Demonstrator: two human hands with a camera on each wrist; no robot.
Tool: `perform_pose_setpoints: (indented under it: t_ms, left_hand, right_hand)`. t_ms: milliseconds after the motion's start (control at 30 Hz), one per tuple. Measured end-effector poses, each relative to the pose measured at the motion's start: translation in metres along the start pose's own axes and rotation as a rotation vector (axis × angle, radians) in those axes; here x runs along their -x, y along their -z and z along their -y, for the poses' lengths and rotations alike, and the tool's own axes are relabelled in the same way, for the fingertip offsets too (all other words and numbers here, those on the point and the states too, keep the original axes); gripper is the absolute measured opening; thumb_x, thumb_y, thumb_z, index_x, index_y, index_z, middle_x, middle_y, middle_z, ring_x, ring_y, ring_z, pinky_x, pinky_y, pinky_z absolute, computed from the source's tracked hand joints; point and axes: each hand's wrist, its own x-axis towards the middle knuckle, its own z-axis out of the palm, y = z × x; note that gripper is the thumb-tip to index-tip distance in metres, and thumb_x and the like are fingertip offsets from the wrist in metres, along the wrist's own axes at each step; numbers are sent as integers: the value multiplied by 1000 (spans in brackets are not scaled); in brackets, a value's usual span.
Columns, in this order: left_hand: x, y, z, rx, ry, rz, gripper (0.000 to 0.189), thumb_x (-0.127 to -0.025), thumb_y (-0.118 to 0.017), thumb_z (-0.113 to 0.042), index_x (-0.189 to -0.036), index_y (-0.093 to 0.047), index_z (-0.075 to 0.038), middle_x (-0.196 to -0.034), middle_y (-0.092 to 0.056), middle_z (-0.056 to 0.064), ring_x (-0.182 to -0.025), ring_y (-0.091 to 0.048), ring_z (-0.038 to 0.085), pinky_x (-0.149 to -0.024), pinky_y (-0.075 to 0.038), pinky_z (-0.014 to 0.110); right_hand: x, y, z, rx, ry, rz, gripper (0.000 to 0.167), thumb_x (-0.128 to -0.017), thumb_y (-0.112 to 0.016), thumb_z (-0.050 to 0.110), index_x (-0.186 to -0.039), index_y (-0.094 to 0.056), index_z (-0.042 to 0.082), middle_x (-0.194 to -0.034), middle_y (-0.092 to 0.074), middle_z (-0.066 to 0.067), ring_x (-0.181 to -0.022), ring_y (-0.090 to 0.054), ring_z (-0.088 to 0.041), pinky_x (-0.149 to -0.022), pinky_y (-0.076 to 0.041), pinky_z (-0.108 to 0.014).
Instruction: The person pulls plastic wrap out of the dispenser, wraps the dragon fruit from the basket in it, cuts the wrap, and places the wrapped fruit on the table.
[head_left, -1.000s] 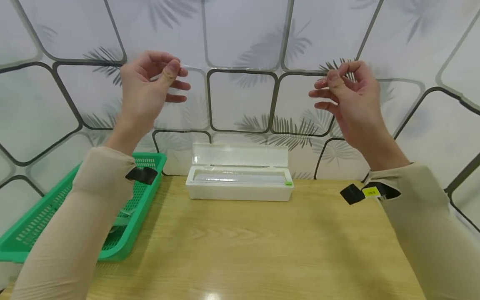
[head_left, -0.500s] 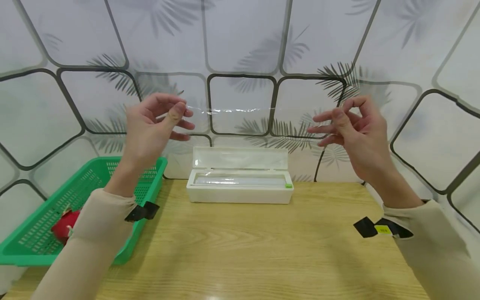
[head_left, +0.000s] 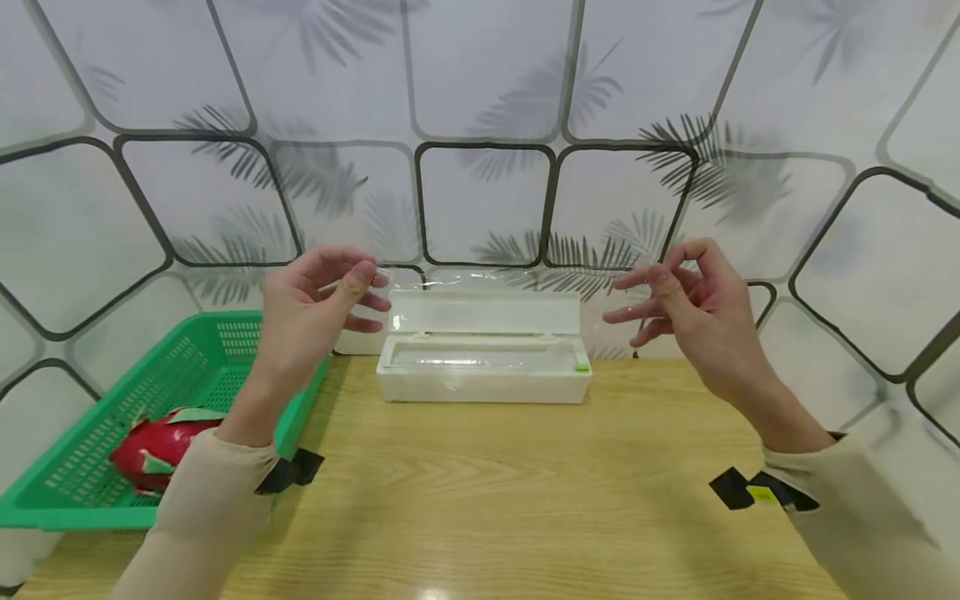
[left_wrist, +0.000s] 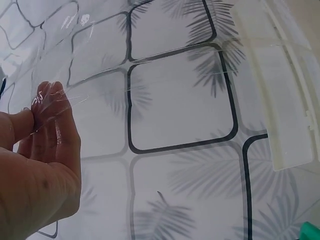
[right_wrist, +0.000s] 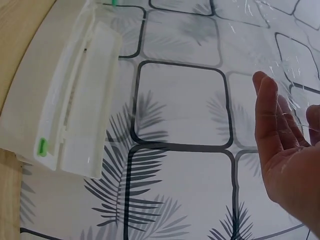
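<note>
A sheet of clear cling film point(head_left: 480, 279) is stretched between my two hands, above and in front of a white dispenser box point(head_left: 483, 387). My left hand point(head_left: 318, 304) pinches one corner between thumb and forefinger; the left wrist view shows the film point(left_wrist: 75, 32) running out from those fingertips. At the other end, my right hand point(head_left: 705, 321) pinches the film, its remaining fingers spread loosely. Wrinkled film point(right_wrist: 287, 75) shows near these fingers in the right wrist view. Inside the box lies a film roll point(head_left: 480, 358), and the box's lid point(head_left: 483, 312) is tipped back.
On the left stands a green basket point(head_left: 63, 517) holding a red dragon fruit point(head_left: 157, 450), partly hidden by my left sleeve. The wooden table point(head_left: 480, 500) extends in front of the box. Behind it rises a patterned wall point(head_left: 483, 200).
Both hands have come down with the film from high before the wall to about the height of the box lid. The dragon fruit has come into view as my left arm shifted.
</note>
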Motion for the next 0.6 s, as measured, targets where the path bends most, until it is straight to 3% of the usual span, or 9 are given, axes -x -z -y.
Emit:
perform_pose_setpoints:
  t_ms: [200, 367, 600]
  left_hand:
    - [15, -3, 14, -7, 50, 24, 7, -100, -66, -14, -106, -69, -13, -90, -75, -4, -73, -75, 11, -61, -63, 35]
    - [29, -4, 20, -68, 100, 48, 8, -101, -65, -14, -107, -68, -11, -92, -75, -2, -75, -75, 13, -63, -64, 38]
    - [53, -8, 34, -135, 157, 108, 15, -102, -62, -12, -113, -64, -1, -92, -74, -7, -77, -75, 13, -64, -64, 38]
  right_hand:
    - [17, -1, -16, 9, -51, 55, 5, -108, -46, 10, -105, -43, 12, -107, -77, -1, -75, -79, -21, -48, -57, -32]
    - [34, -2, -29, 91, -90, 110, 3, -110, -41, 11, -107, -42, 11, -108, -77, 4, -69, -78, -21, -43, -54, -36]
    - [70, -12, -51, 101, -256, 210, 11, -112, -36, 17, -104, -35, 10, -111, -76, 7, -65, -76, -27, -38, -52, -41]
